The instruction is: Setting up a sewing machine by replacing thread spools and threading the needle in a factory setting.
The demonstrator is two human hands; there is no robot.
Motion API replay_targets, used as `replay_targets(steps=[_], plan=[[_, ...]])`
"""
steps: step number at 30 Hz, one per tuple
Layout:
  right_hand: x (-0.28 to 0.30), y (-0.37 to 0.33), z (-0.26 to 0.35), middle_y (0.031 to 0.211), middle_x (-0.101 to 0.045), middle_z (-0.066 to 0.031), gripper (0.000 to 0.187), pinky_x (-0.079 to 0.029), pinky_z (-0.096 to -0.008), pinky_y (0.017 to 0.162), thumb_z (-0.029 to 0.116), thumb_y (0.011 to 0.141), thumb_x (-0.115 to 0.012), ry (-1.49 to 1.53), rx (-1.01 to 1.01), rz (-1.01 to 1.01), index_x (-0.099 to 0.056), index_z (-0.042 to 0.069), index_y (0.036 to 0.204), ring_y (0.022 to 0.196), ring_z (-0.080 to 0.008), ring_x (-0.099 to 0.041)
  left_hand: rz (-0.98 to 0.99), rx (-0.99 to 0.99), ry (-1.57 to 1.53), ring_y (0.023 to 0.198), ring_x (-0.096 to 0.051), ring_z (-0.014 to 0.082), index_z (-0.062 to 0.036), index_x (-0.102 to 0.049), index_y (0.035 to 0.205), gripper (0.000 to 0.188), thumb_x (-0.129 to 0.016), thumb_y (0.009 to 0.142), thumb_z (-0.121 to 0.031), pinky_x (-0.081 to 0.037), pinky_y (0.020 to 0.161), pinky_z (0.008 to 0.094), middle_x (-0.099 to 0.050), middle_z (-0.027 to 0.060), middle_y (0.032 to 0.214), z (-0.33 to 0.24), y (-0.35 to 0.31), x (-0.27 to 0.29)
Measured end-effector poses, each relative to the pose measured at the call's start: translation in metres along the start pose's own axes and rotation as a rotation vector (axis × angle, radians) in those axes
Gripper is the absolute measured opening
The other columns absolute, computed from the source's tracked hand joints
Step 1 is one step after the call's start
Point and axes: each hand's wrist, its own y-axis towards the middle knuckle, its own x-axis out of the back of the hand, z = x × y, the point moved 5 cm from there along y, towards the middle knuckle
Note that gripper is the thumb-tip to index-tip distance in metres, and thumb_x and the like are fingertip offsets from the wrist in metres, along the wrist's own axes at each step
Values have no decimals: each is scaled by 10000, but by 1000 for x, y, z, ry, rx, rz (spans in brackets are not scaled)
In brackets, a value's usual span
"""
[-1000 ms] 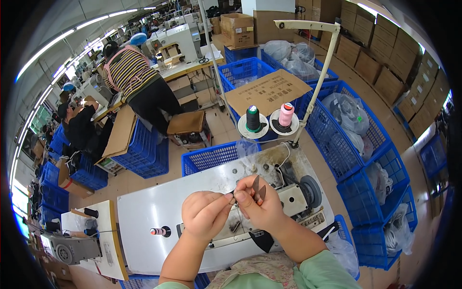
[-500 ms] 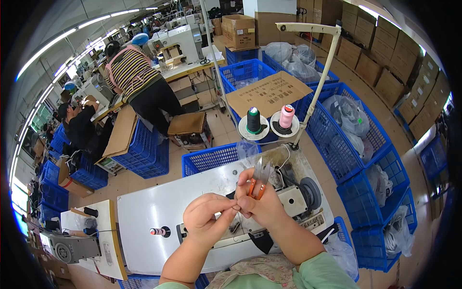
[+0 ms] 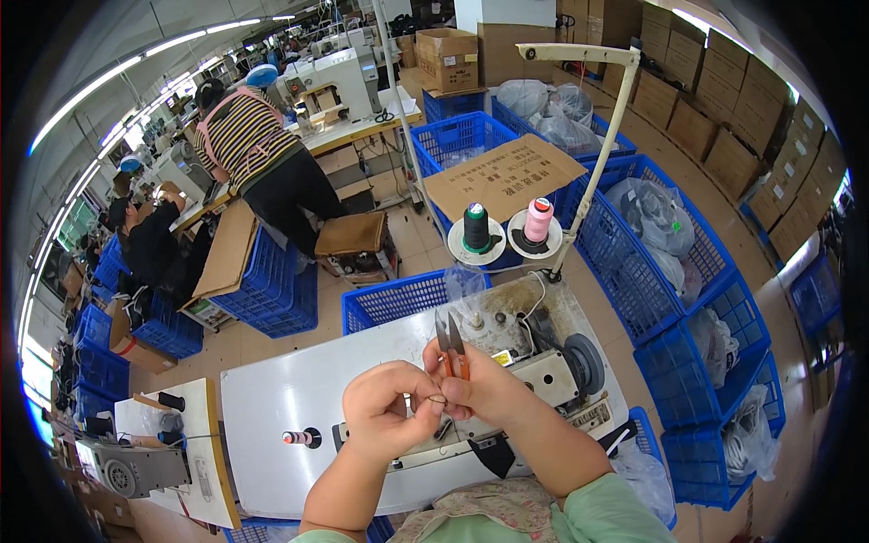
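Observation:
My right hand (image 3: 484, 387) is closed around orange-handled thread snips (image 3: 457, 364), their two pointed blades upward and slightly apart. My left hand (image 3: 389, 403) meets it fingertip to fingertip. Its thumb and forefinger are pinched together, and a thin dark strand shows at the pinch, too small to name surely. Both hands are above a sewing machine (image 3: 549, 378) set in a white table (image 3: 281, 385). A black piece of cloth (image 3: 493, 455) lies at the machine's near side.
A thread stand (image 3: 593, 172) with a dark green cone (image 3: 476, 231) and a pink cone (image 3: 538, 220) rises beyond the table. A small spool (image 3: 297, 438) lies at left. Blue crates (image 3: 625, 249) with plastic bags line the right. Two people work at machines far left.
The snips have turned more upright and shifted left with my right hand, their blades closer together. My left fingers have curled more, still at the right fingertips.

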Motion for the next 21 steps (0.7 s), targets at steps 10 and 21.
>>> replay_targets(steps=[10, 21], plan=[[-3, -5, 2, 620, -456, 17, 470, -336, -176, 434, 451, 787, -652, 90, -32, 21, -442, 83, 991, 507, -53, -435, -71, 120, -147, 568, -488, 88, -15, -523, 719, 167, -667, 731, -99, -376, 489, 188, -533, 43, 650, 15, -6, 2], [-10, -29, 49, 659, -595, -36, 204, -383, -203, 460, -26, 681, -709, -781, 677, -233, -621, 40, 852, 528, -72, -530, -159, 547, -287, 531, -470, 29, -5, -576, 757, 53, -624, 738, -13, -341, 468, 154, -561, -7, 659, 28, -11, 5]])
